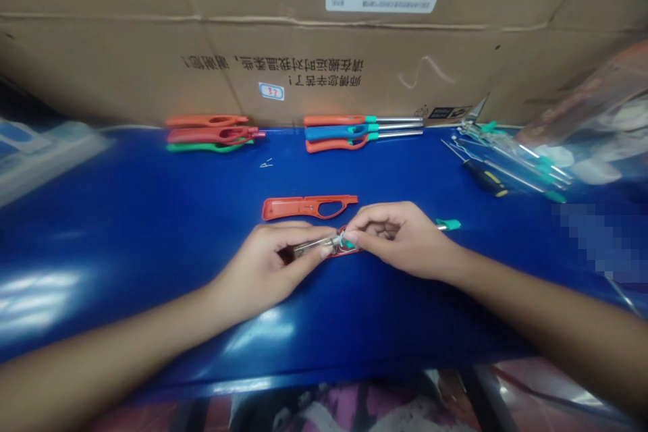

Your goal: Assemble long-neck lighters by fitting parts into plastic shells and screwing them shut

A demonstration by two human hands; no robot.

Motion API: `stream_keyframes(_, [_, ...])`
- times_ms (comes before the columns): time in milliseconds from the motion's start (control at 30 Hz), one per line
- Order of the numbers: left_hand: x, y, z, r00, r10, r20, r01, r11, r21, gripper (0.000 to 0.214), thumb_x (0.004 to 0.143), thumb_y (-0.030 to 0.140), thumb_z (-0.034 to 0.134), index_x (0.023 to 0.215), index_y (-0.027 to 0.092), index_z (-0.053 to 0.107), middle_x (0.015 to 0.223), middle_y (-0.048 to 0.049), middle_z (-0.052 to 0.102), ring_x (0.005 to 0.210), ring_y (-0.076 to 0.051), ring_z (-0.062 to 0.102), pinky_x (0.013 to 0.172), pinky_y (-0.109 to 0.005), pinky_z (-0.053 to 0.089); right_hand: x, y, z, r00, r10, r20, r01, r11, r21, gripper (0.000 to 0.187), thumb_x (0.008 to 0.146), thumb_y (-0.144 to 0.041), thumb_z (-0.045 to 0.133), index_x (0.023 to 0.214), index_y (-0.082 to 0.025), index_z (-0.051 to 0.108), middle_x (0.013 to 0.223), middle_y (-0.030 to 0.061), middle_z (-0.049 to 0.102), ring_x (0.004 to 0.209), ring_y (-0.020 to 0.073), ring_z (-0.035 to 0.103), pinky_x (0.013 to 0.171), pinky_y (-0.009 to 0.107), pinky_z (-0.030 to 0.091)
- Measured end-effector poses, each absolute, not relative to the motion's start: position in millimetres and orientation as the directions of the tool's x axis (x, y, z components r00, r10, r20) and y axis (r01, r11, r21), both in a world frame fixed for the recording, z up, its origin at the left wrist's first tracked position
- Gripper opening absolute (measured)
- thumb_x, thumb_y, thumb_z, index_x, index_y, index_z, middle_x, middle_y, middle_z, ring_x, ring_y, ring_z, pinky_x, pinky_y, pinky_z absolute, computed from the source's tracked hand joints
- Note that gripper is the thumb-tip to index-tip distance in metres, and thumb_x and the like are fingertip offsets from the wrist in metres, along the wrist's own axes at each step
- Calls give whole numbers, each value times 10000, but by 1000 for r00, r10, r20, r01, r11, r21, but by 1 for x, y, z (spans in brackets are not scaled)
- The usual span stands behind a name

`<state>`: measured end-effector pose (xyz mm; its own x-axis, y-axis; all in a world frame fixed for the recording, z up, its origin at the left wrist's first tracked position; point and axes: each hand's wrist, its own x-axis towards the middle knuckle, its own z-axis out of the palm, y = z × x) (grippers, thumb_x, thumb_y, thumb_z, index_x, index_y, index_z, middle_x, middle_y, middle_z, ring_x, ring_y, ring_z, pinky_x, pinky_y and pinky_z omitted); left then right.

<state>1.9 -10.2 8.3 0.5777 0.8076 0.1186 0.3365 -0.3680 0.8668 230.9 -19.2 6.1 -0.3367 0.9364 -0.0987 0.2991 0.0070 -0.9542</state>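
Observation:
Between the thumb and fingers of my left hand [276,260] lies a clear, smoky lighter fuel tank [314,246] with a pale valve end pointing right. My right hand [399,236] pinches at that valve end, where a green part and thin white wire show; the exact piece in its fingertips is hidden. Beneath both hands is a red lighter handle half [347,253], mostly covered. A green-tipped metal tube [448,224] sticks out beyond my right hand. Just behind the hands an orange-red handle half [308,207] rests on the blue table with its inner side up.
Against the cardboard box [253,40] lie stacked handle shells [212,133] on the left and several long-nosed lighters [362,133] in the middle. At right are a screwdriver [483,177] and metal tubes with green parts [531,162]. Small pins [266,163] lie on the blue table [152,216].

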Motion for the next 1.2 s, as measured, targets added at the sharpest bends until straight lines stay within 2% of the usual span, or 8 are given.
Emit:
stream_keyframes(167, [3, -10, 6, 583, 796, 161, 320, -408, 855, 243, 931, 223, 682, 1155, 242, 775, 1015, -13, 796, 796, -131, 717, 663, -207, 535, 230, -19, 5, -336, 938, -89, 320, 24, -947, 188, 846, -321, 678, 839, -145, 746, 752, 43, 691, 564, 85, 506, 502, 227, 375])
stream_keyframes(333, [3, -9, 8, 586, 794, 160, 314, -405, 859, 235, 932, 221, 681, 1145, 236, 779, 1046, -21, 796, 860, -139, 734, 725, -197, 556, 231, -19, 9, -355, 930, -97, 259, -2, -966, 162, 842, -290, 686, 831, -133, 725, 716, 31, 692, 540, 74, 518, 483, 211, 378])
stream_keyframes(600, [2, -10, 10, 578, 800, 161, 343, -417, 841, 238, 923, 283, 693, 1140, 239, 780, 1021, -23, 801, 638, -101, 674, 588, -188, 547, 234, -15, 15, -418, 901, -118, 182, -45, -982, 134, 836, -268, 707, 814, -137, 698, 656, -15, 651, 476, 49, 499, 437, 191, 390])
stream_keyframes(933, [2, -10, 3, 566, 807, 170, 335, -413, 847, 271, 928, 314, 685, 1170, 224, 768, 1029, -41, 800, 609, -102, 672, 563, -194, 552, 234, -15, 13, -411, 898, -158, 184, -88, -979, 118, 838, -259, 704, 837, -142, 689, 651, -27, 632, 485, 53, 504, 440, 189, 390])
stream_keyframes(1200, [3, -10, 5, 550, 813, 191, 345, -430, 834, 240, 906, 306, 715, 1125, 233, 783, 1037, -27, 803, 633, -106, 688, 570, -183, 543, 235, -14, 9, -396, 913, -102, 198, -23, -980, 202, 788, -343, 767, 792, -152, 704, 734, 6, 678, 665, 100, 588, 625, 238, 471])
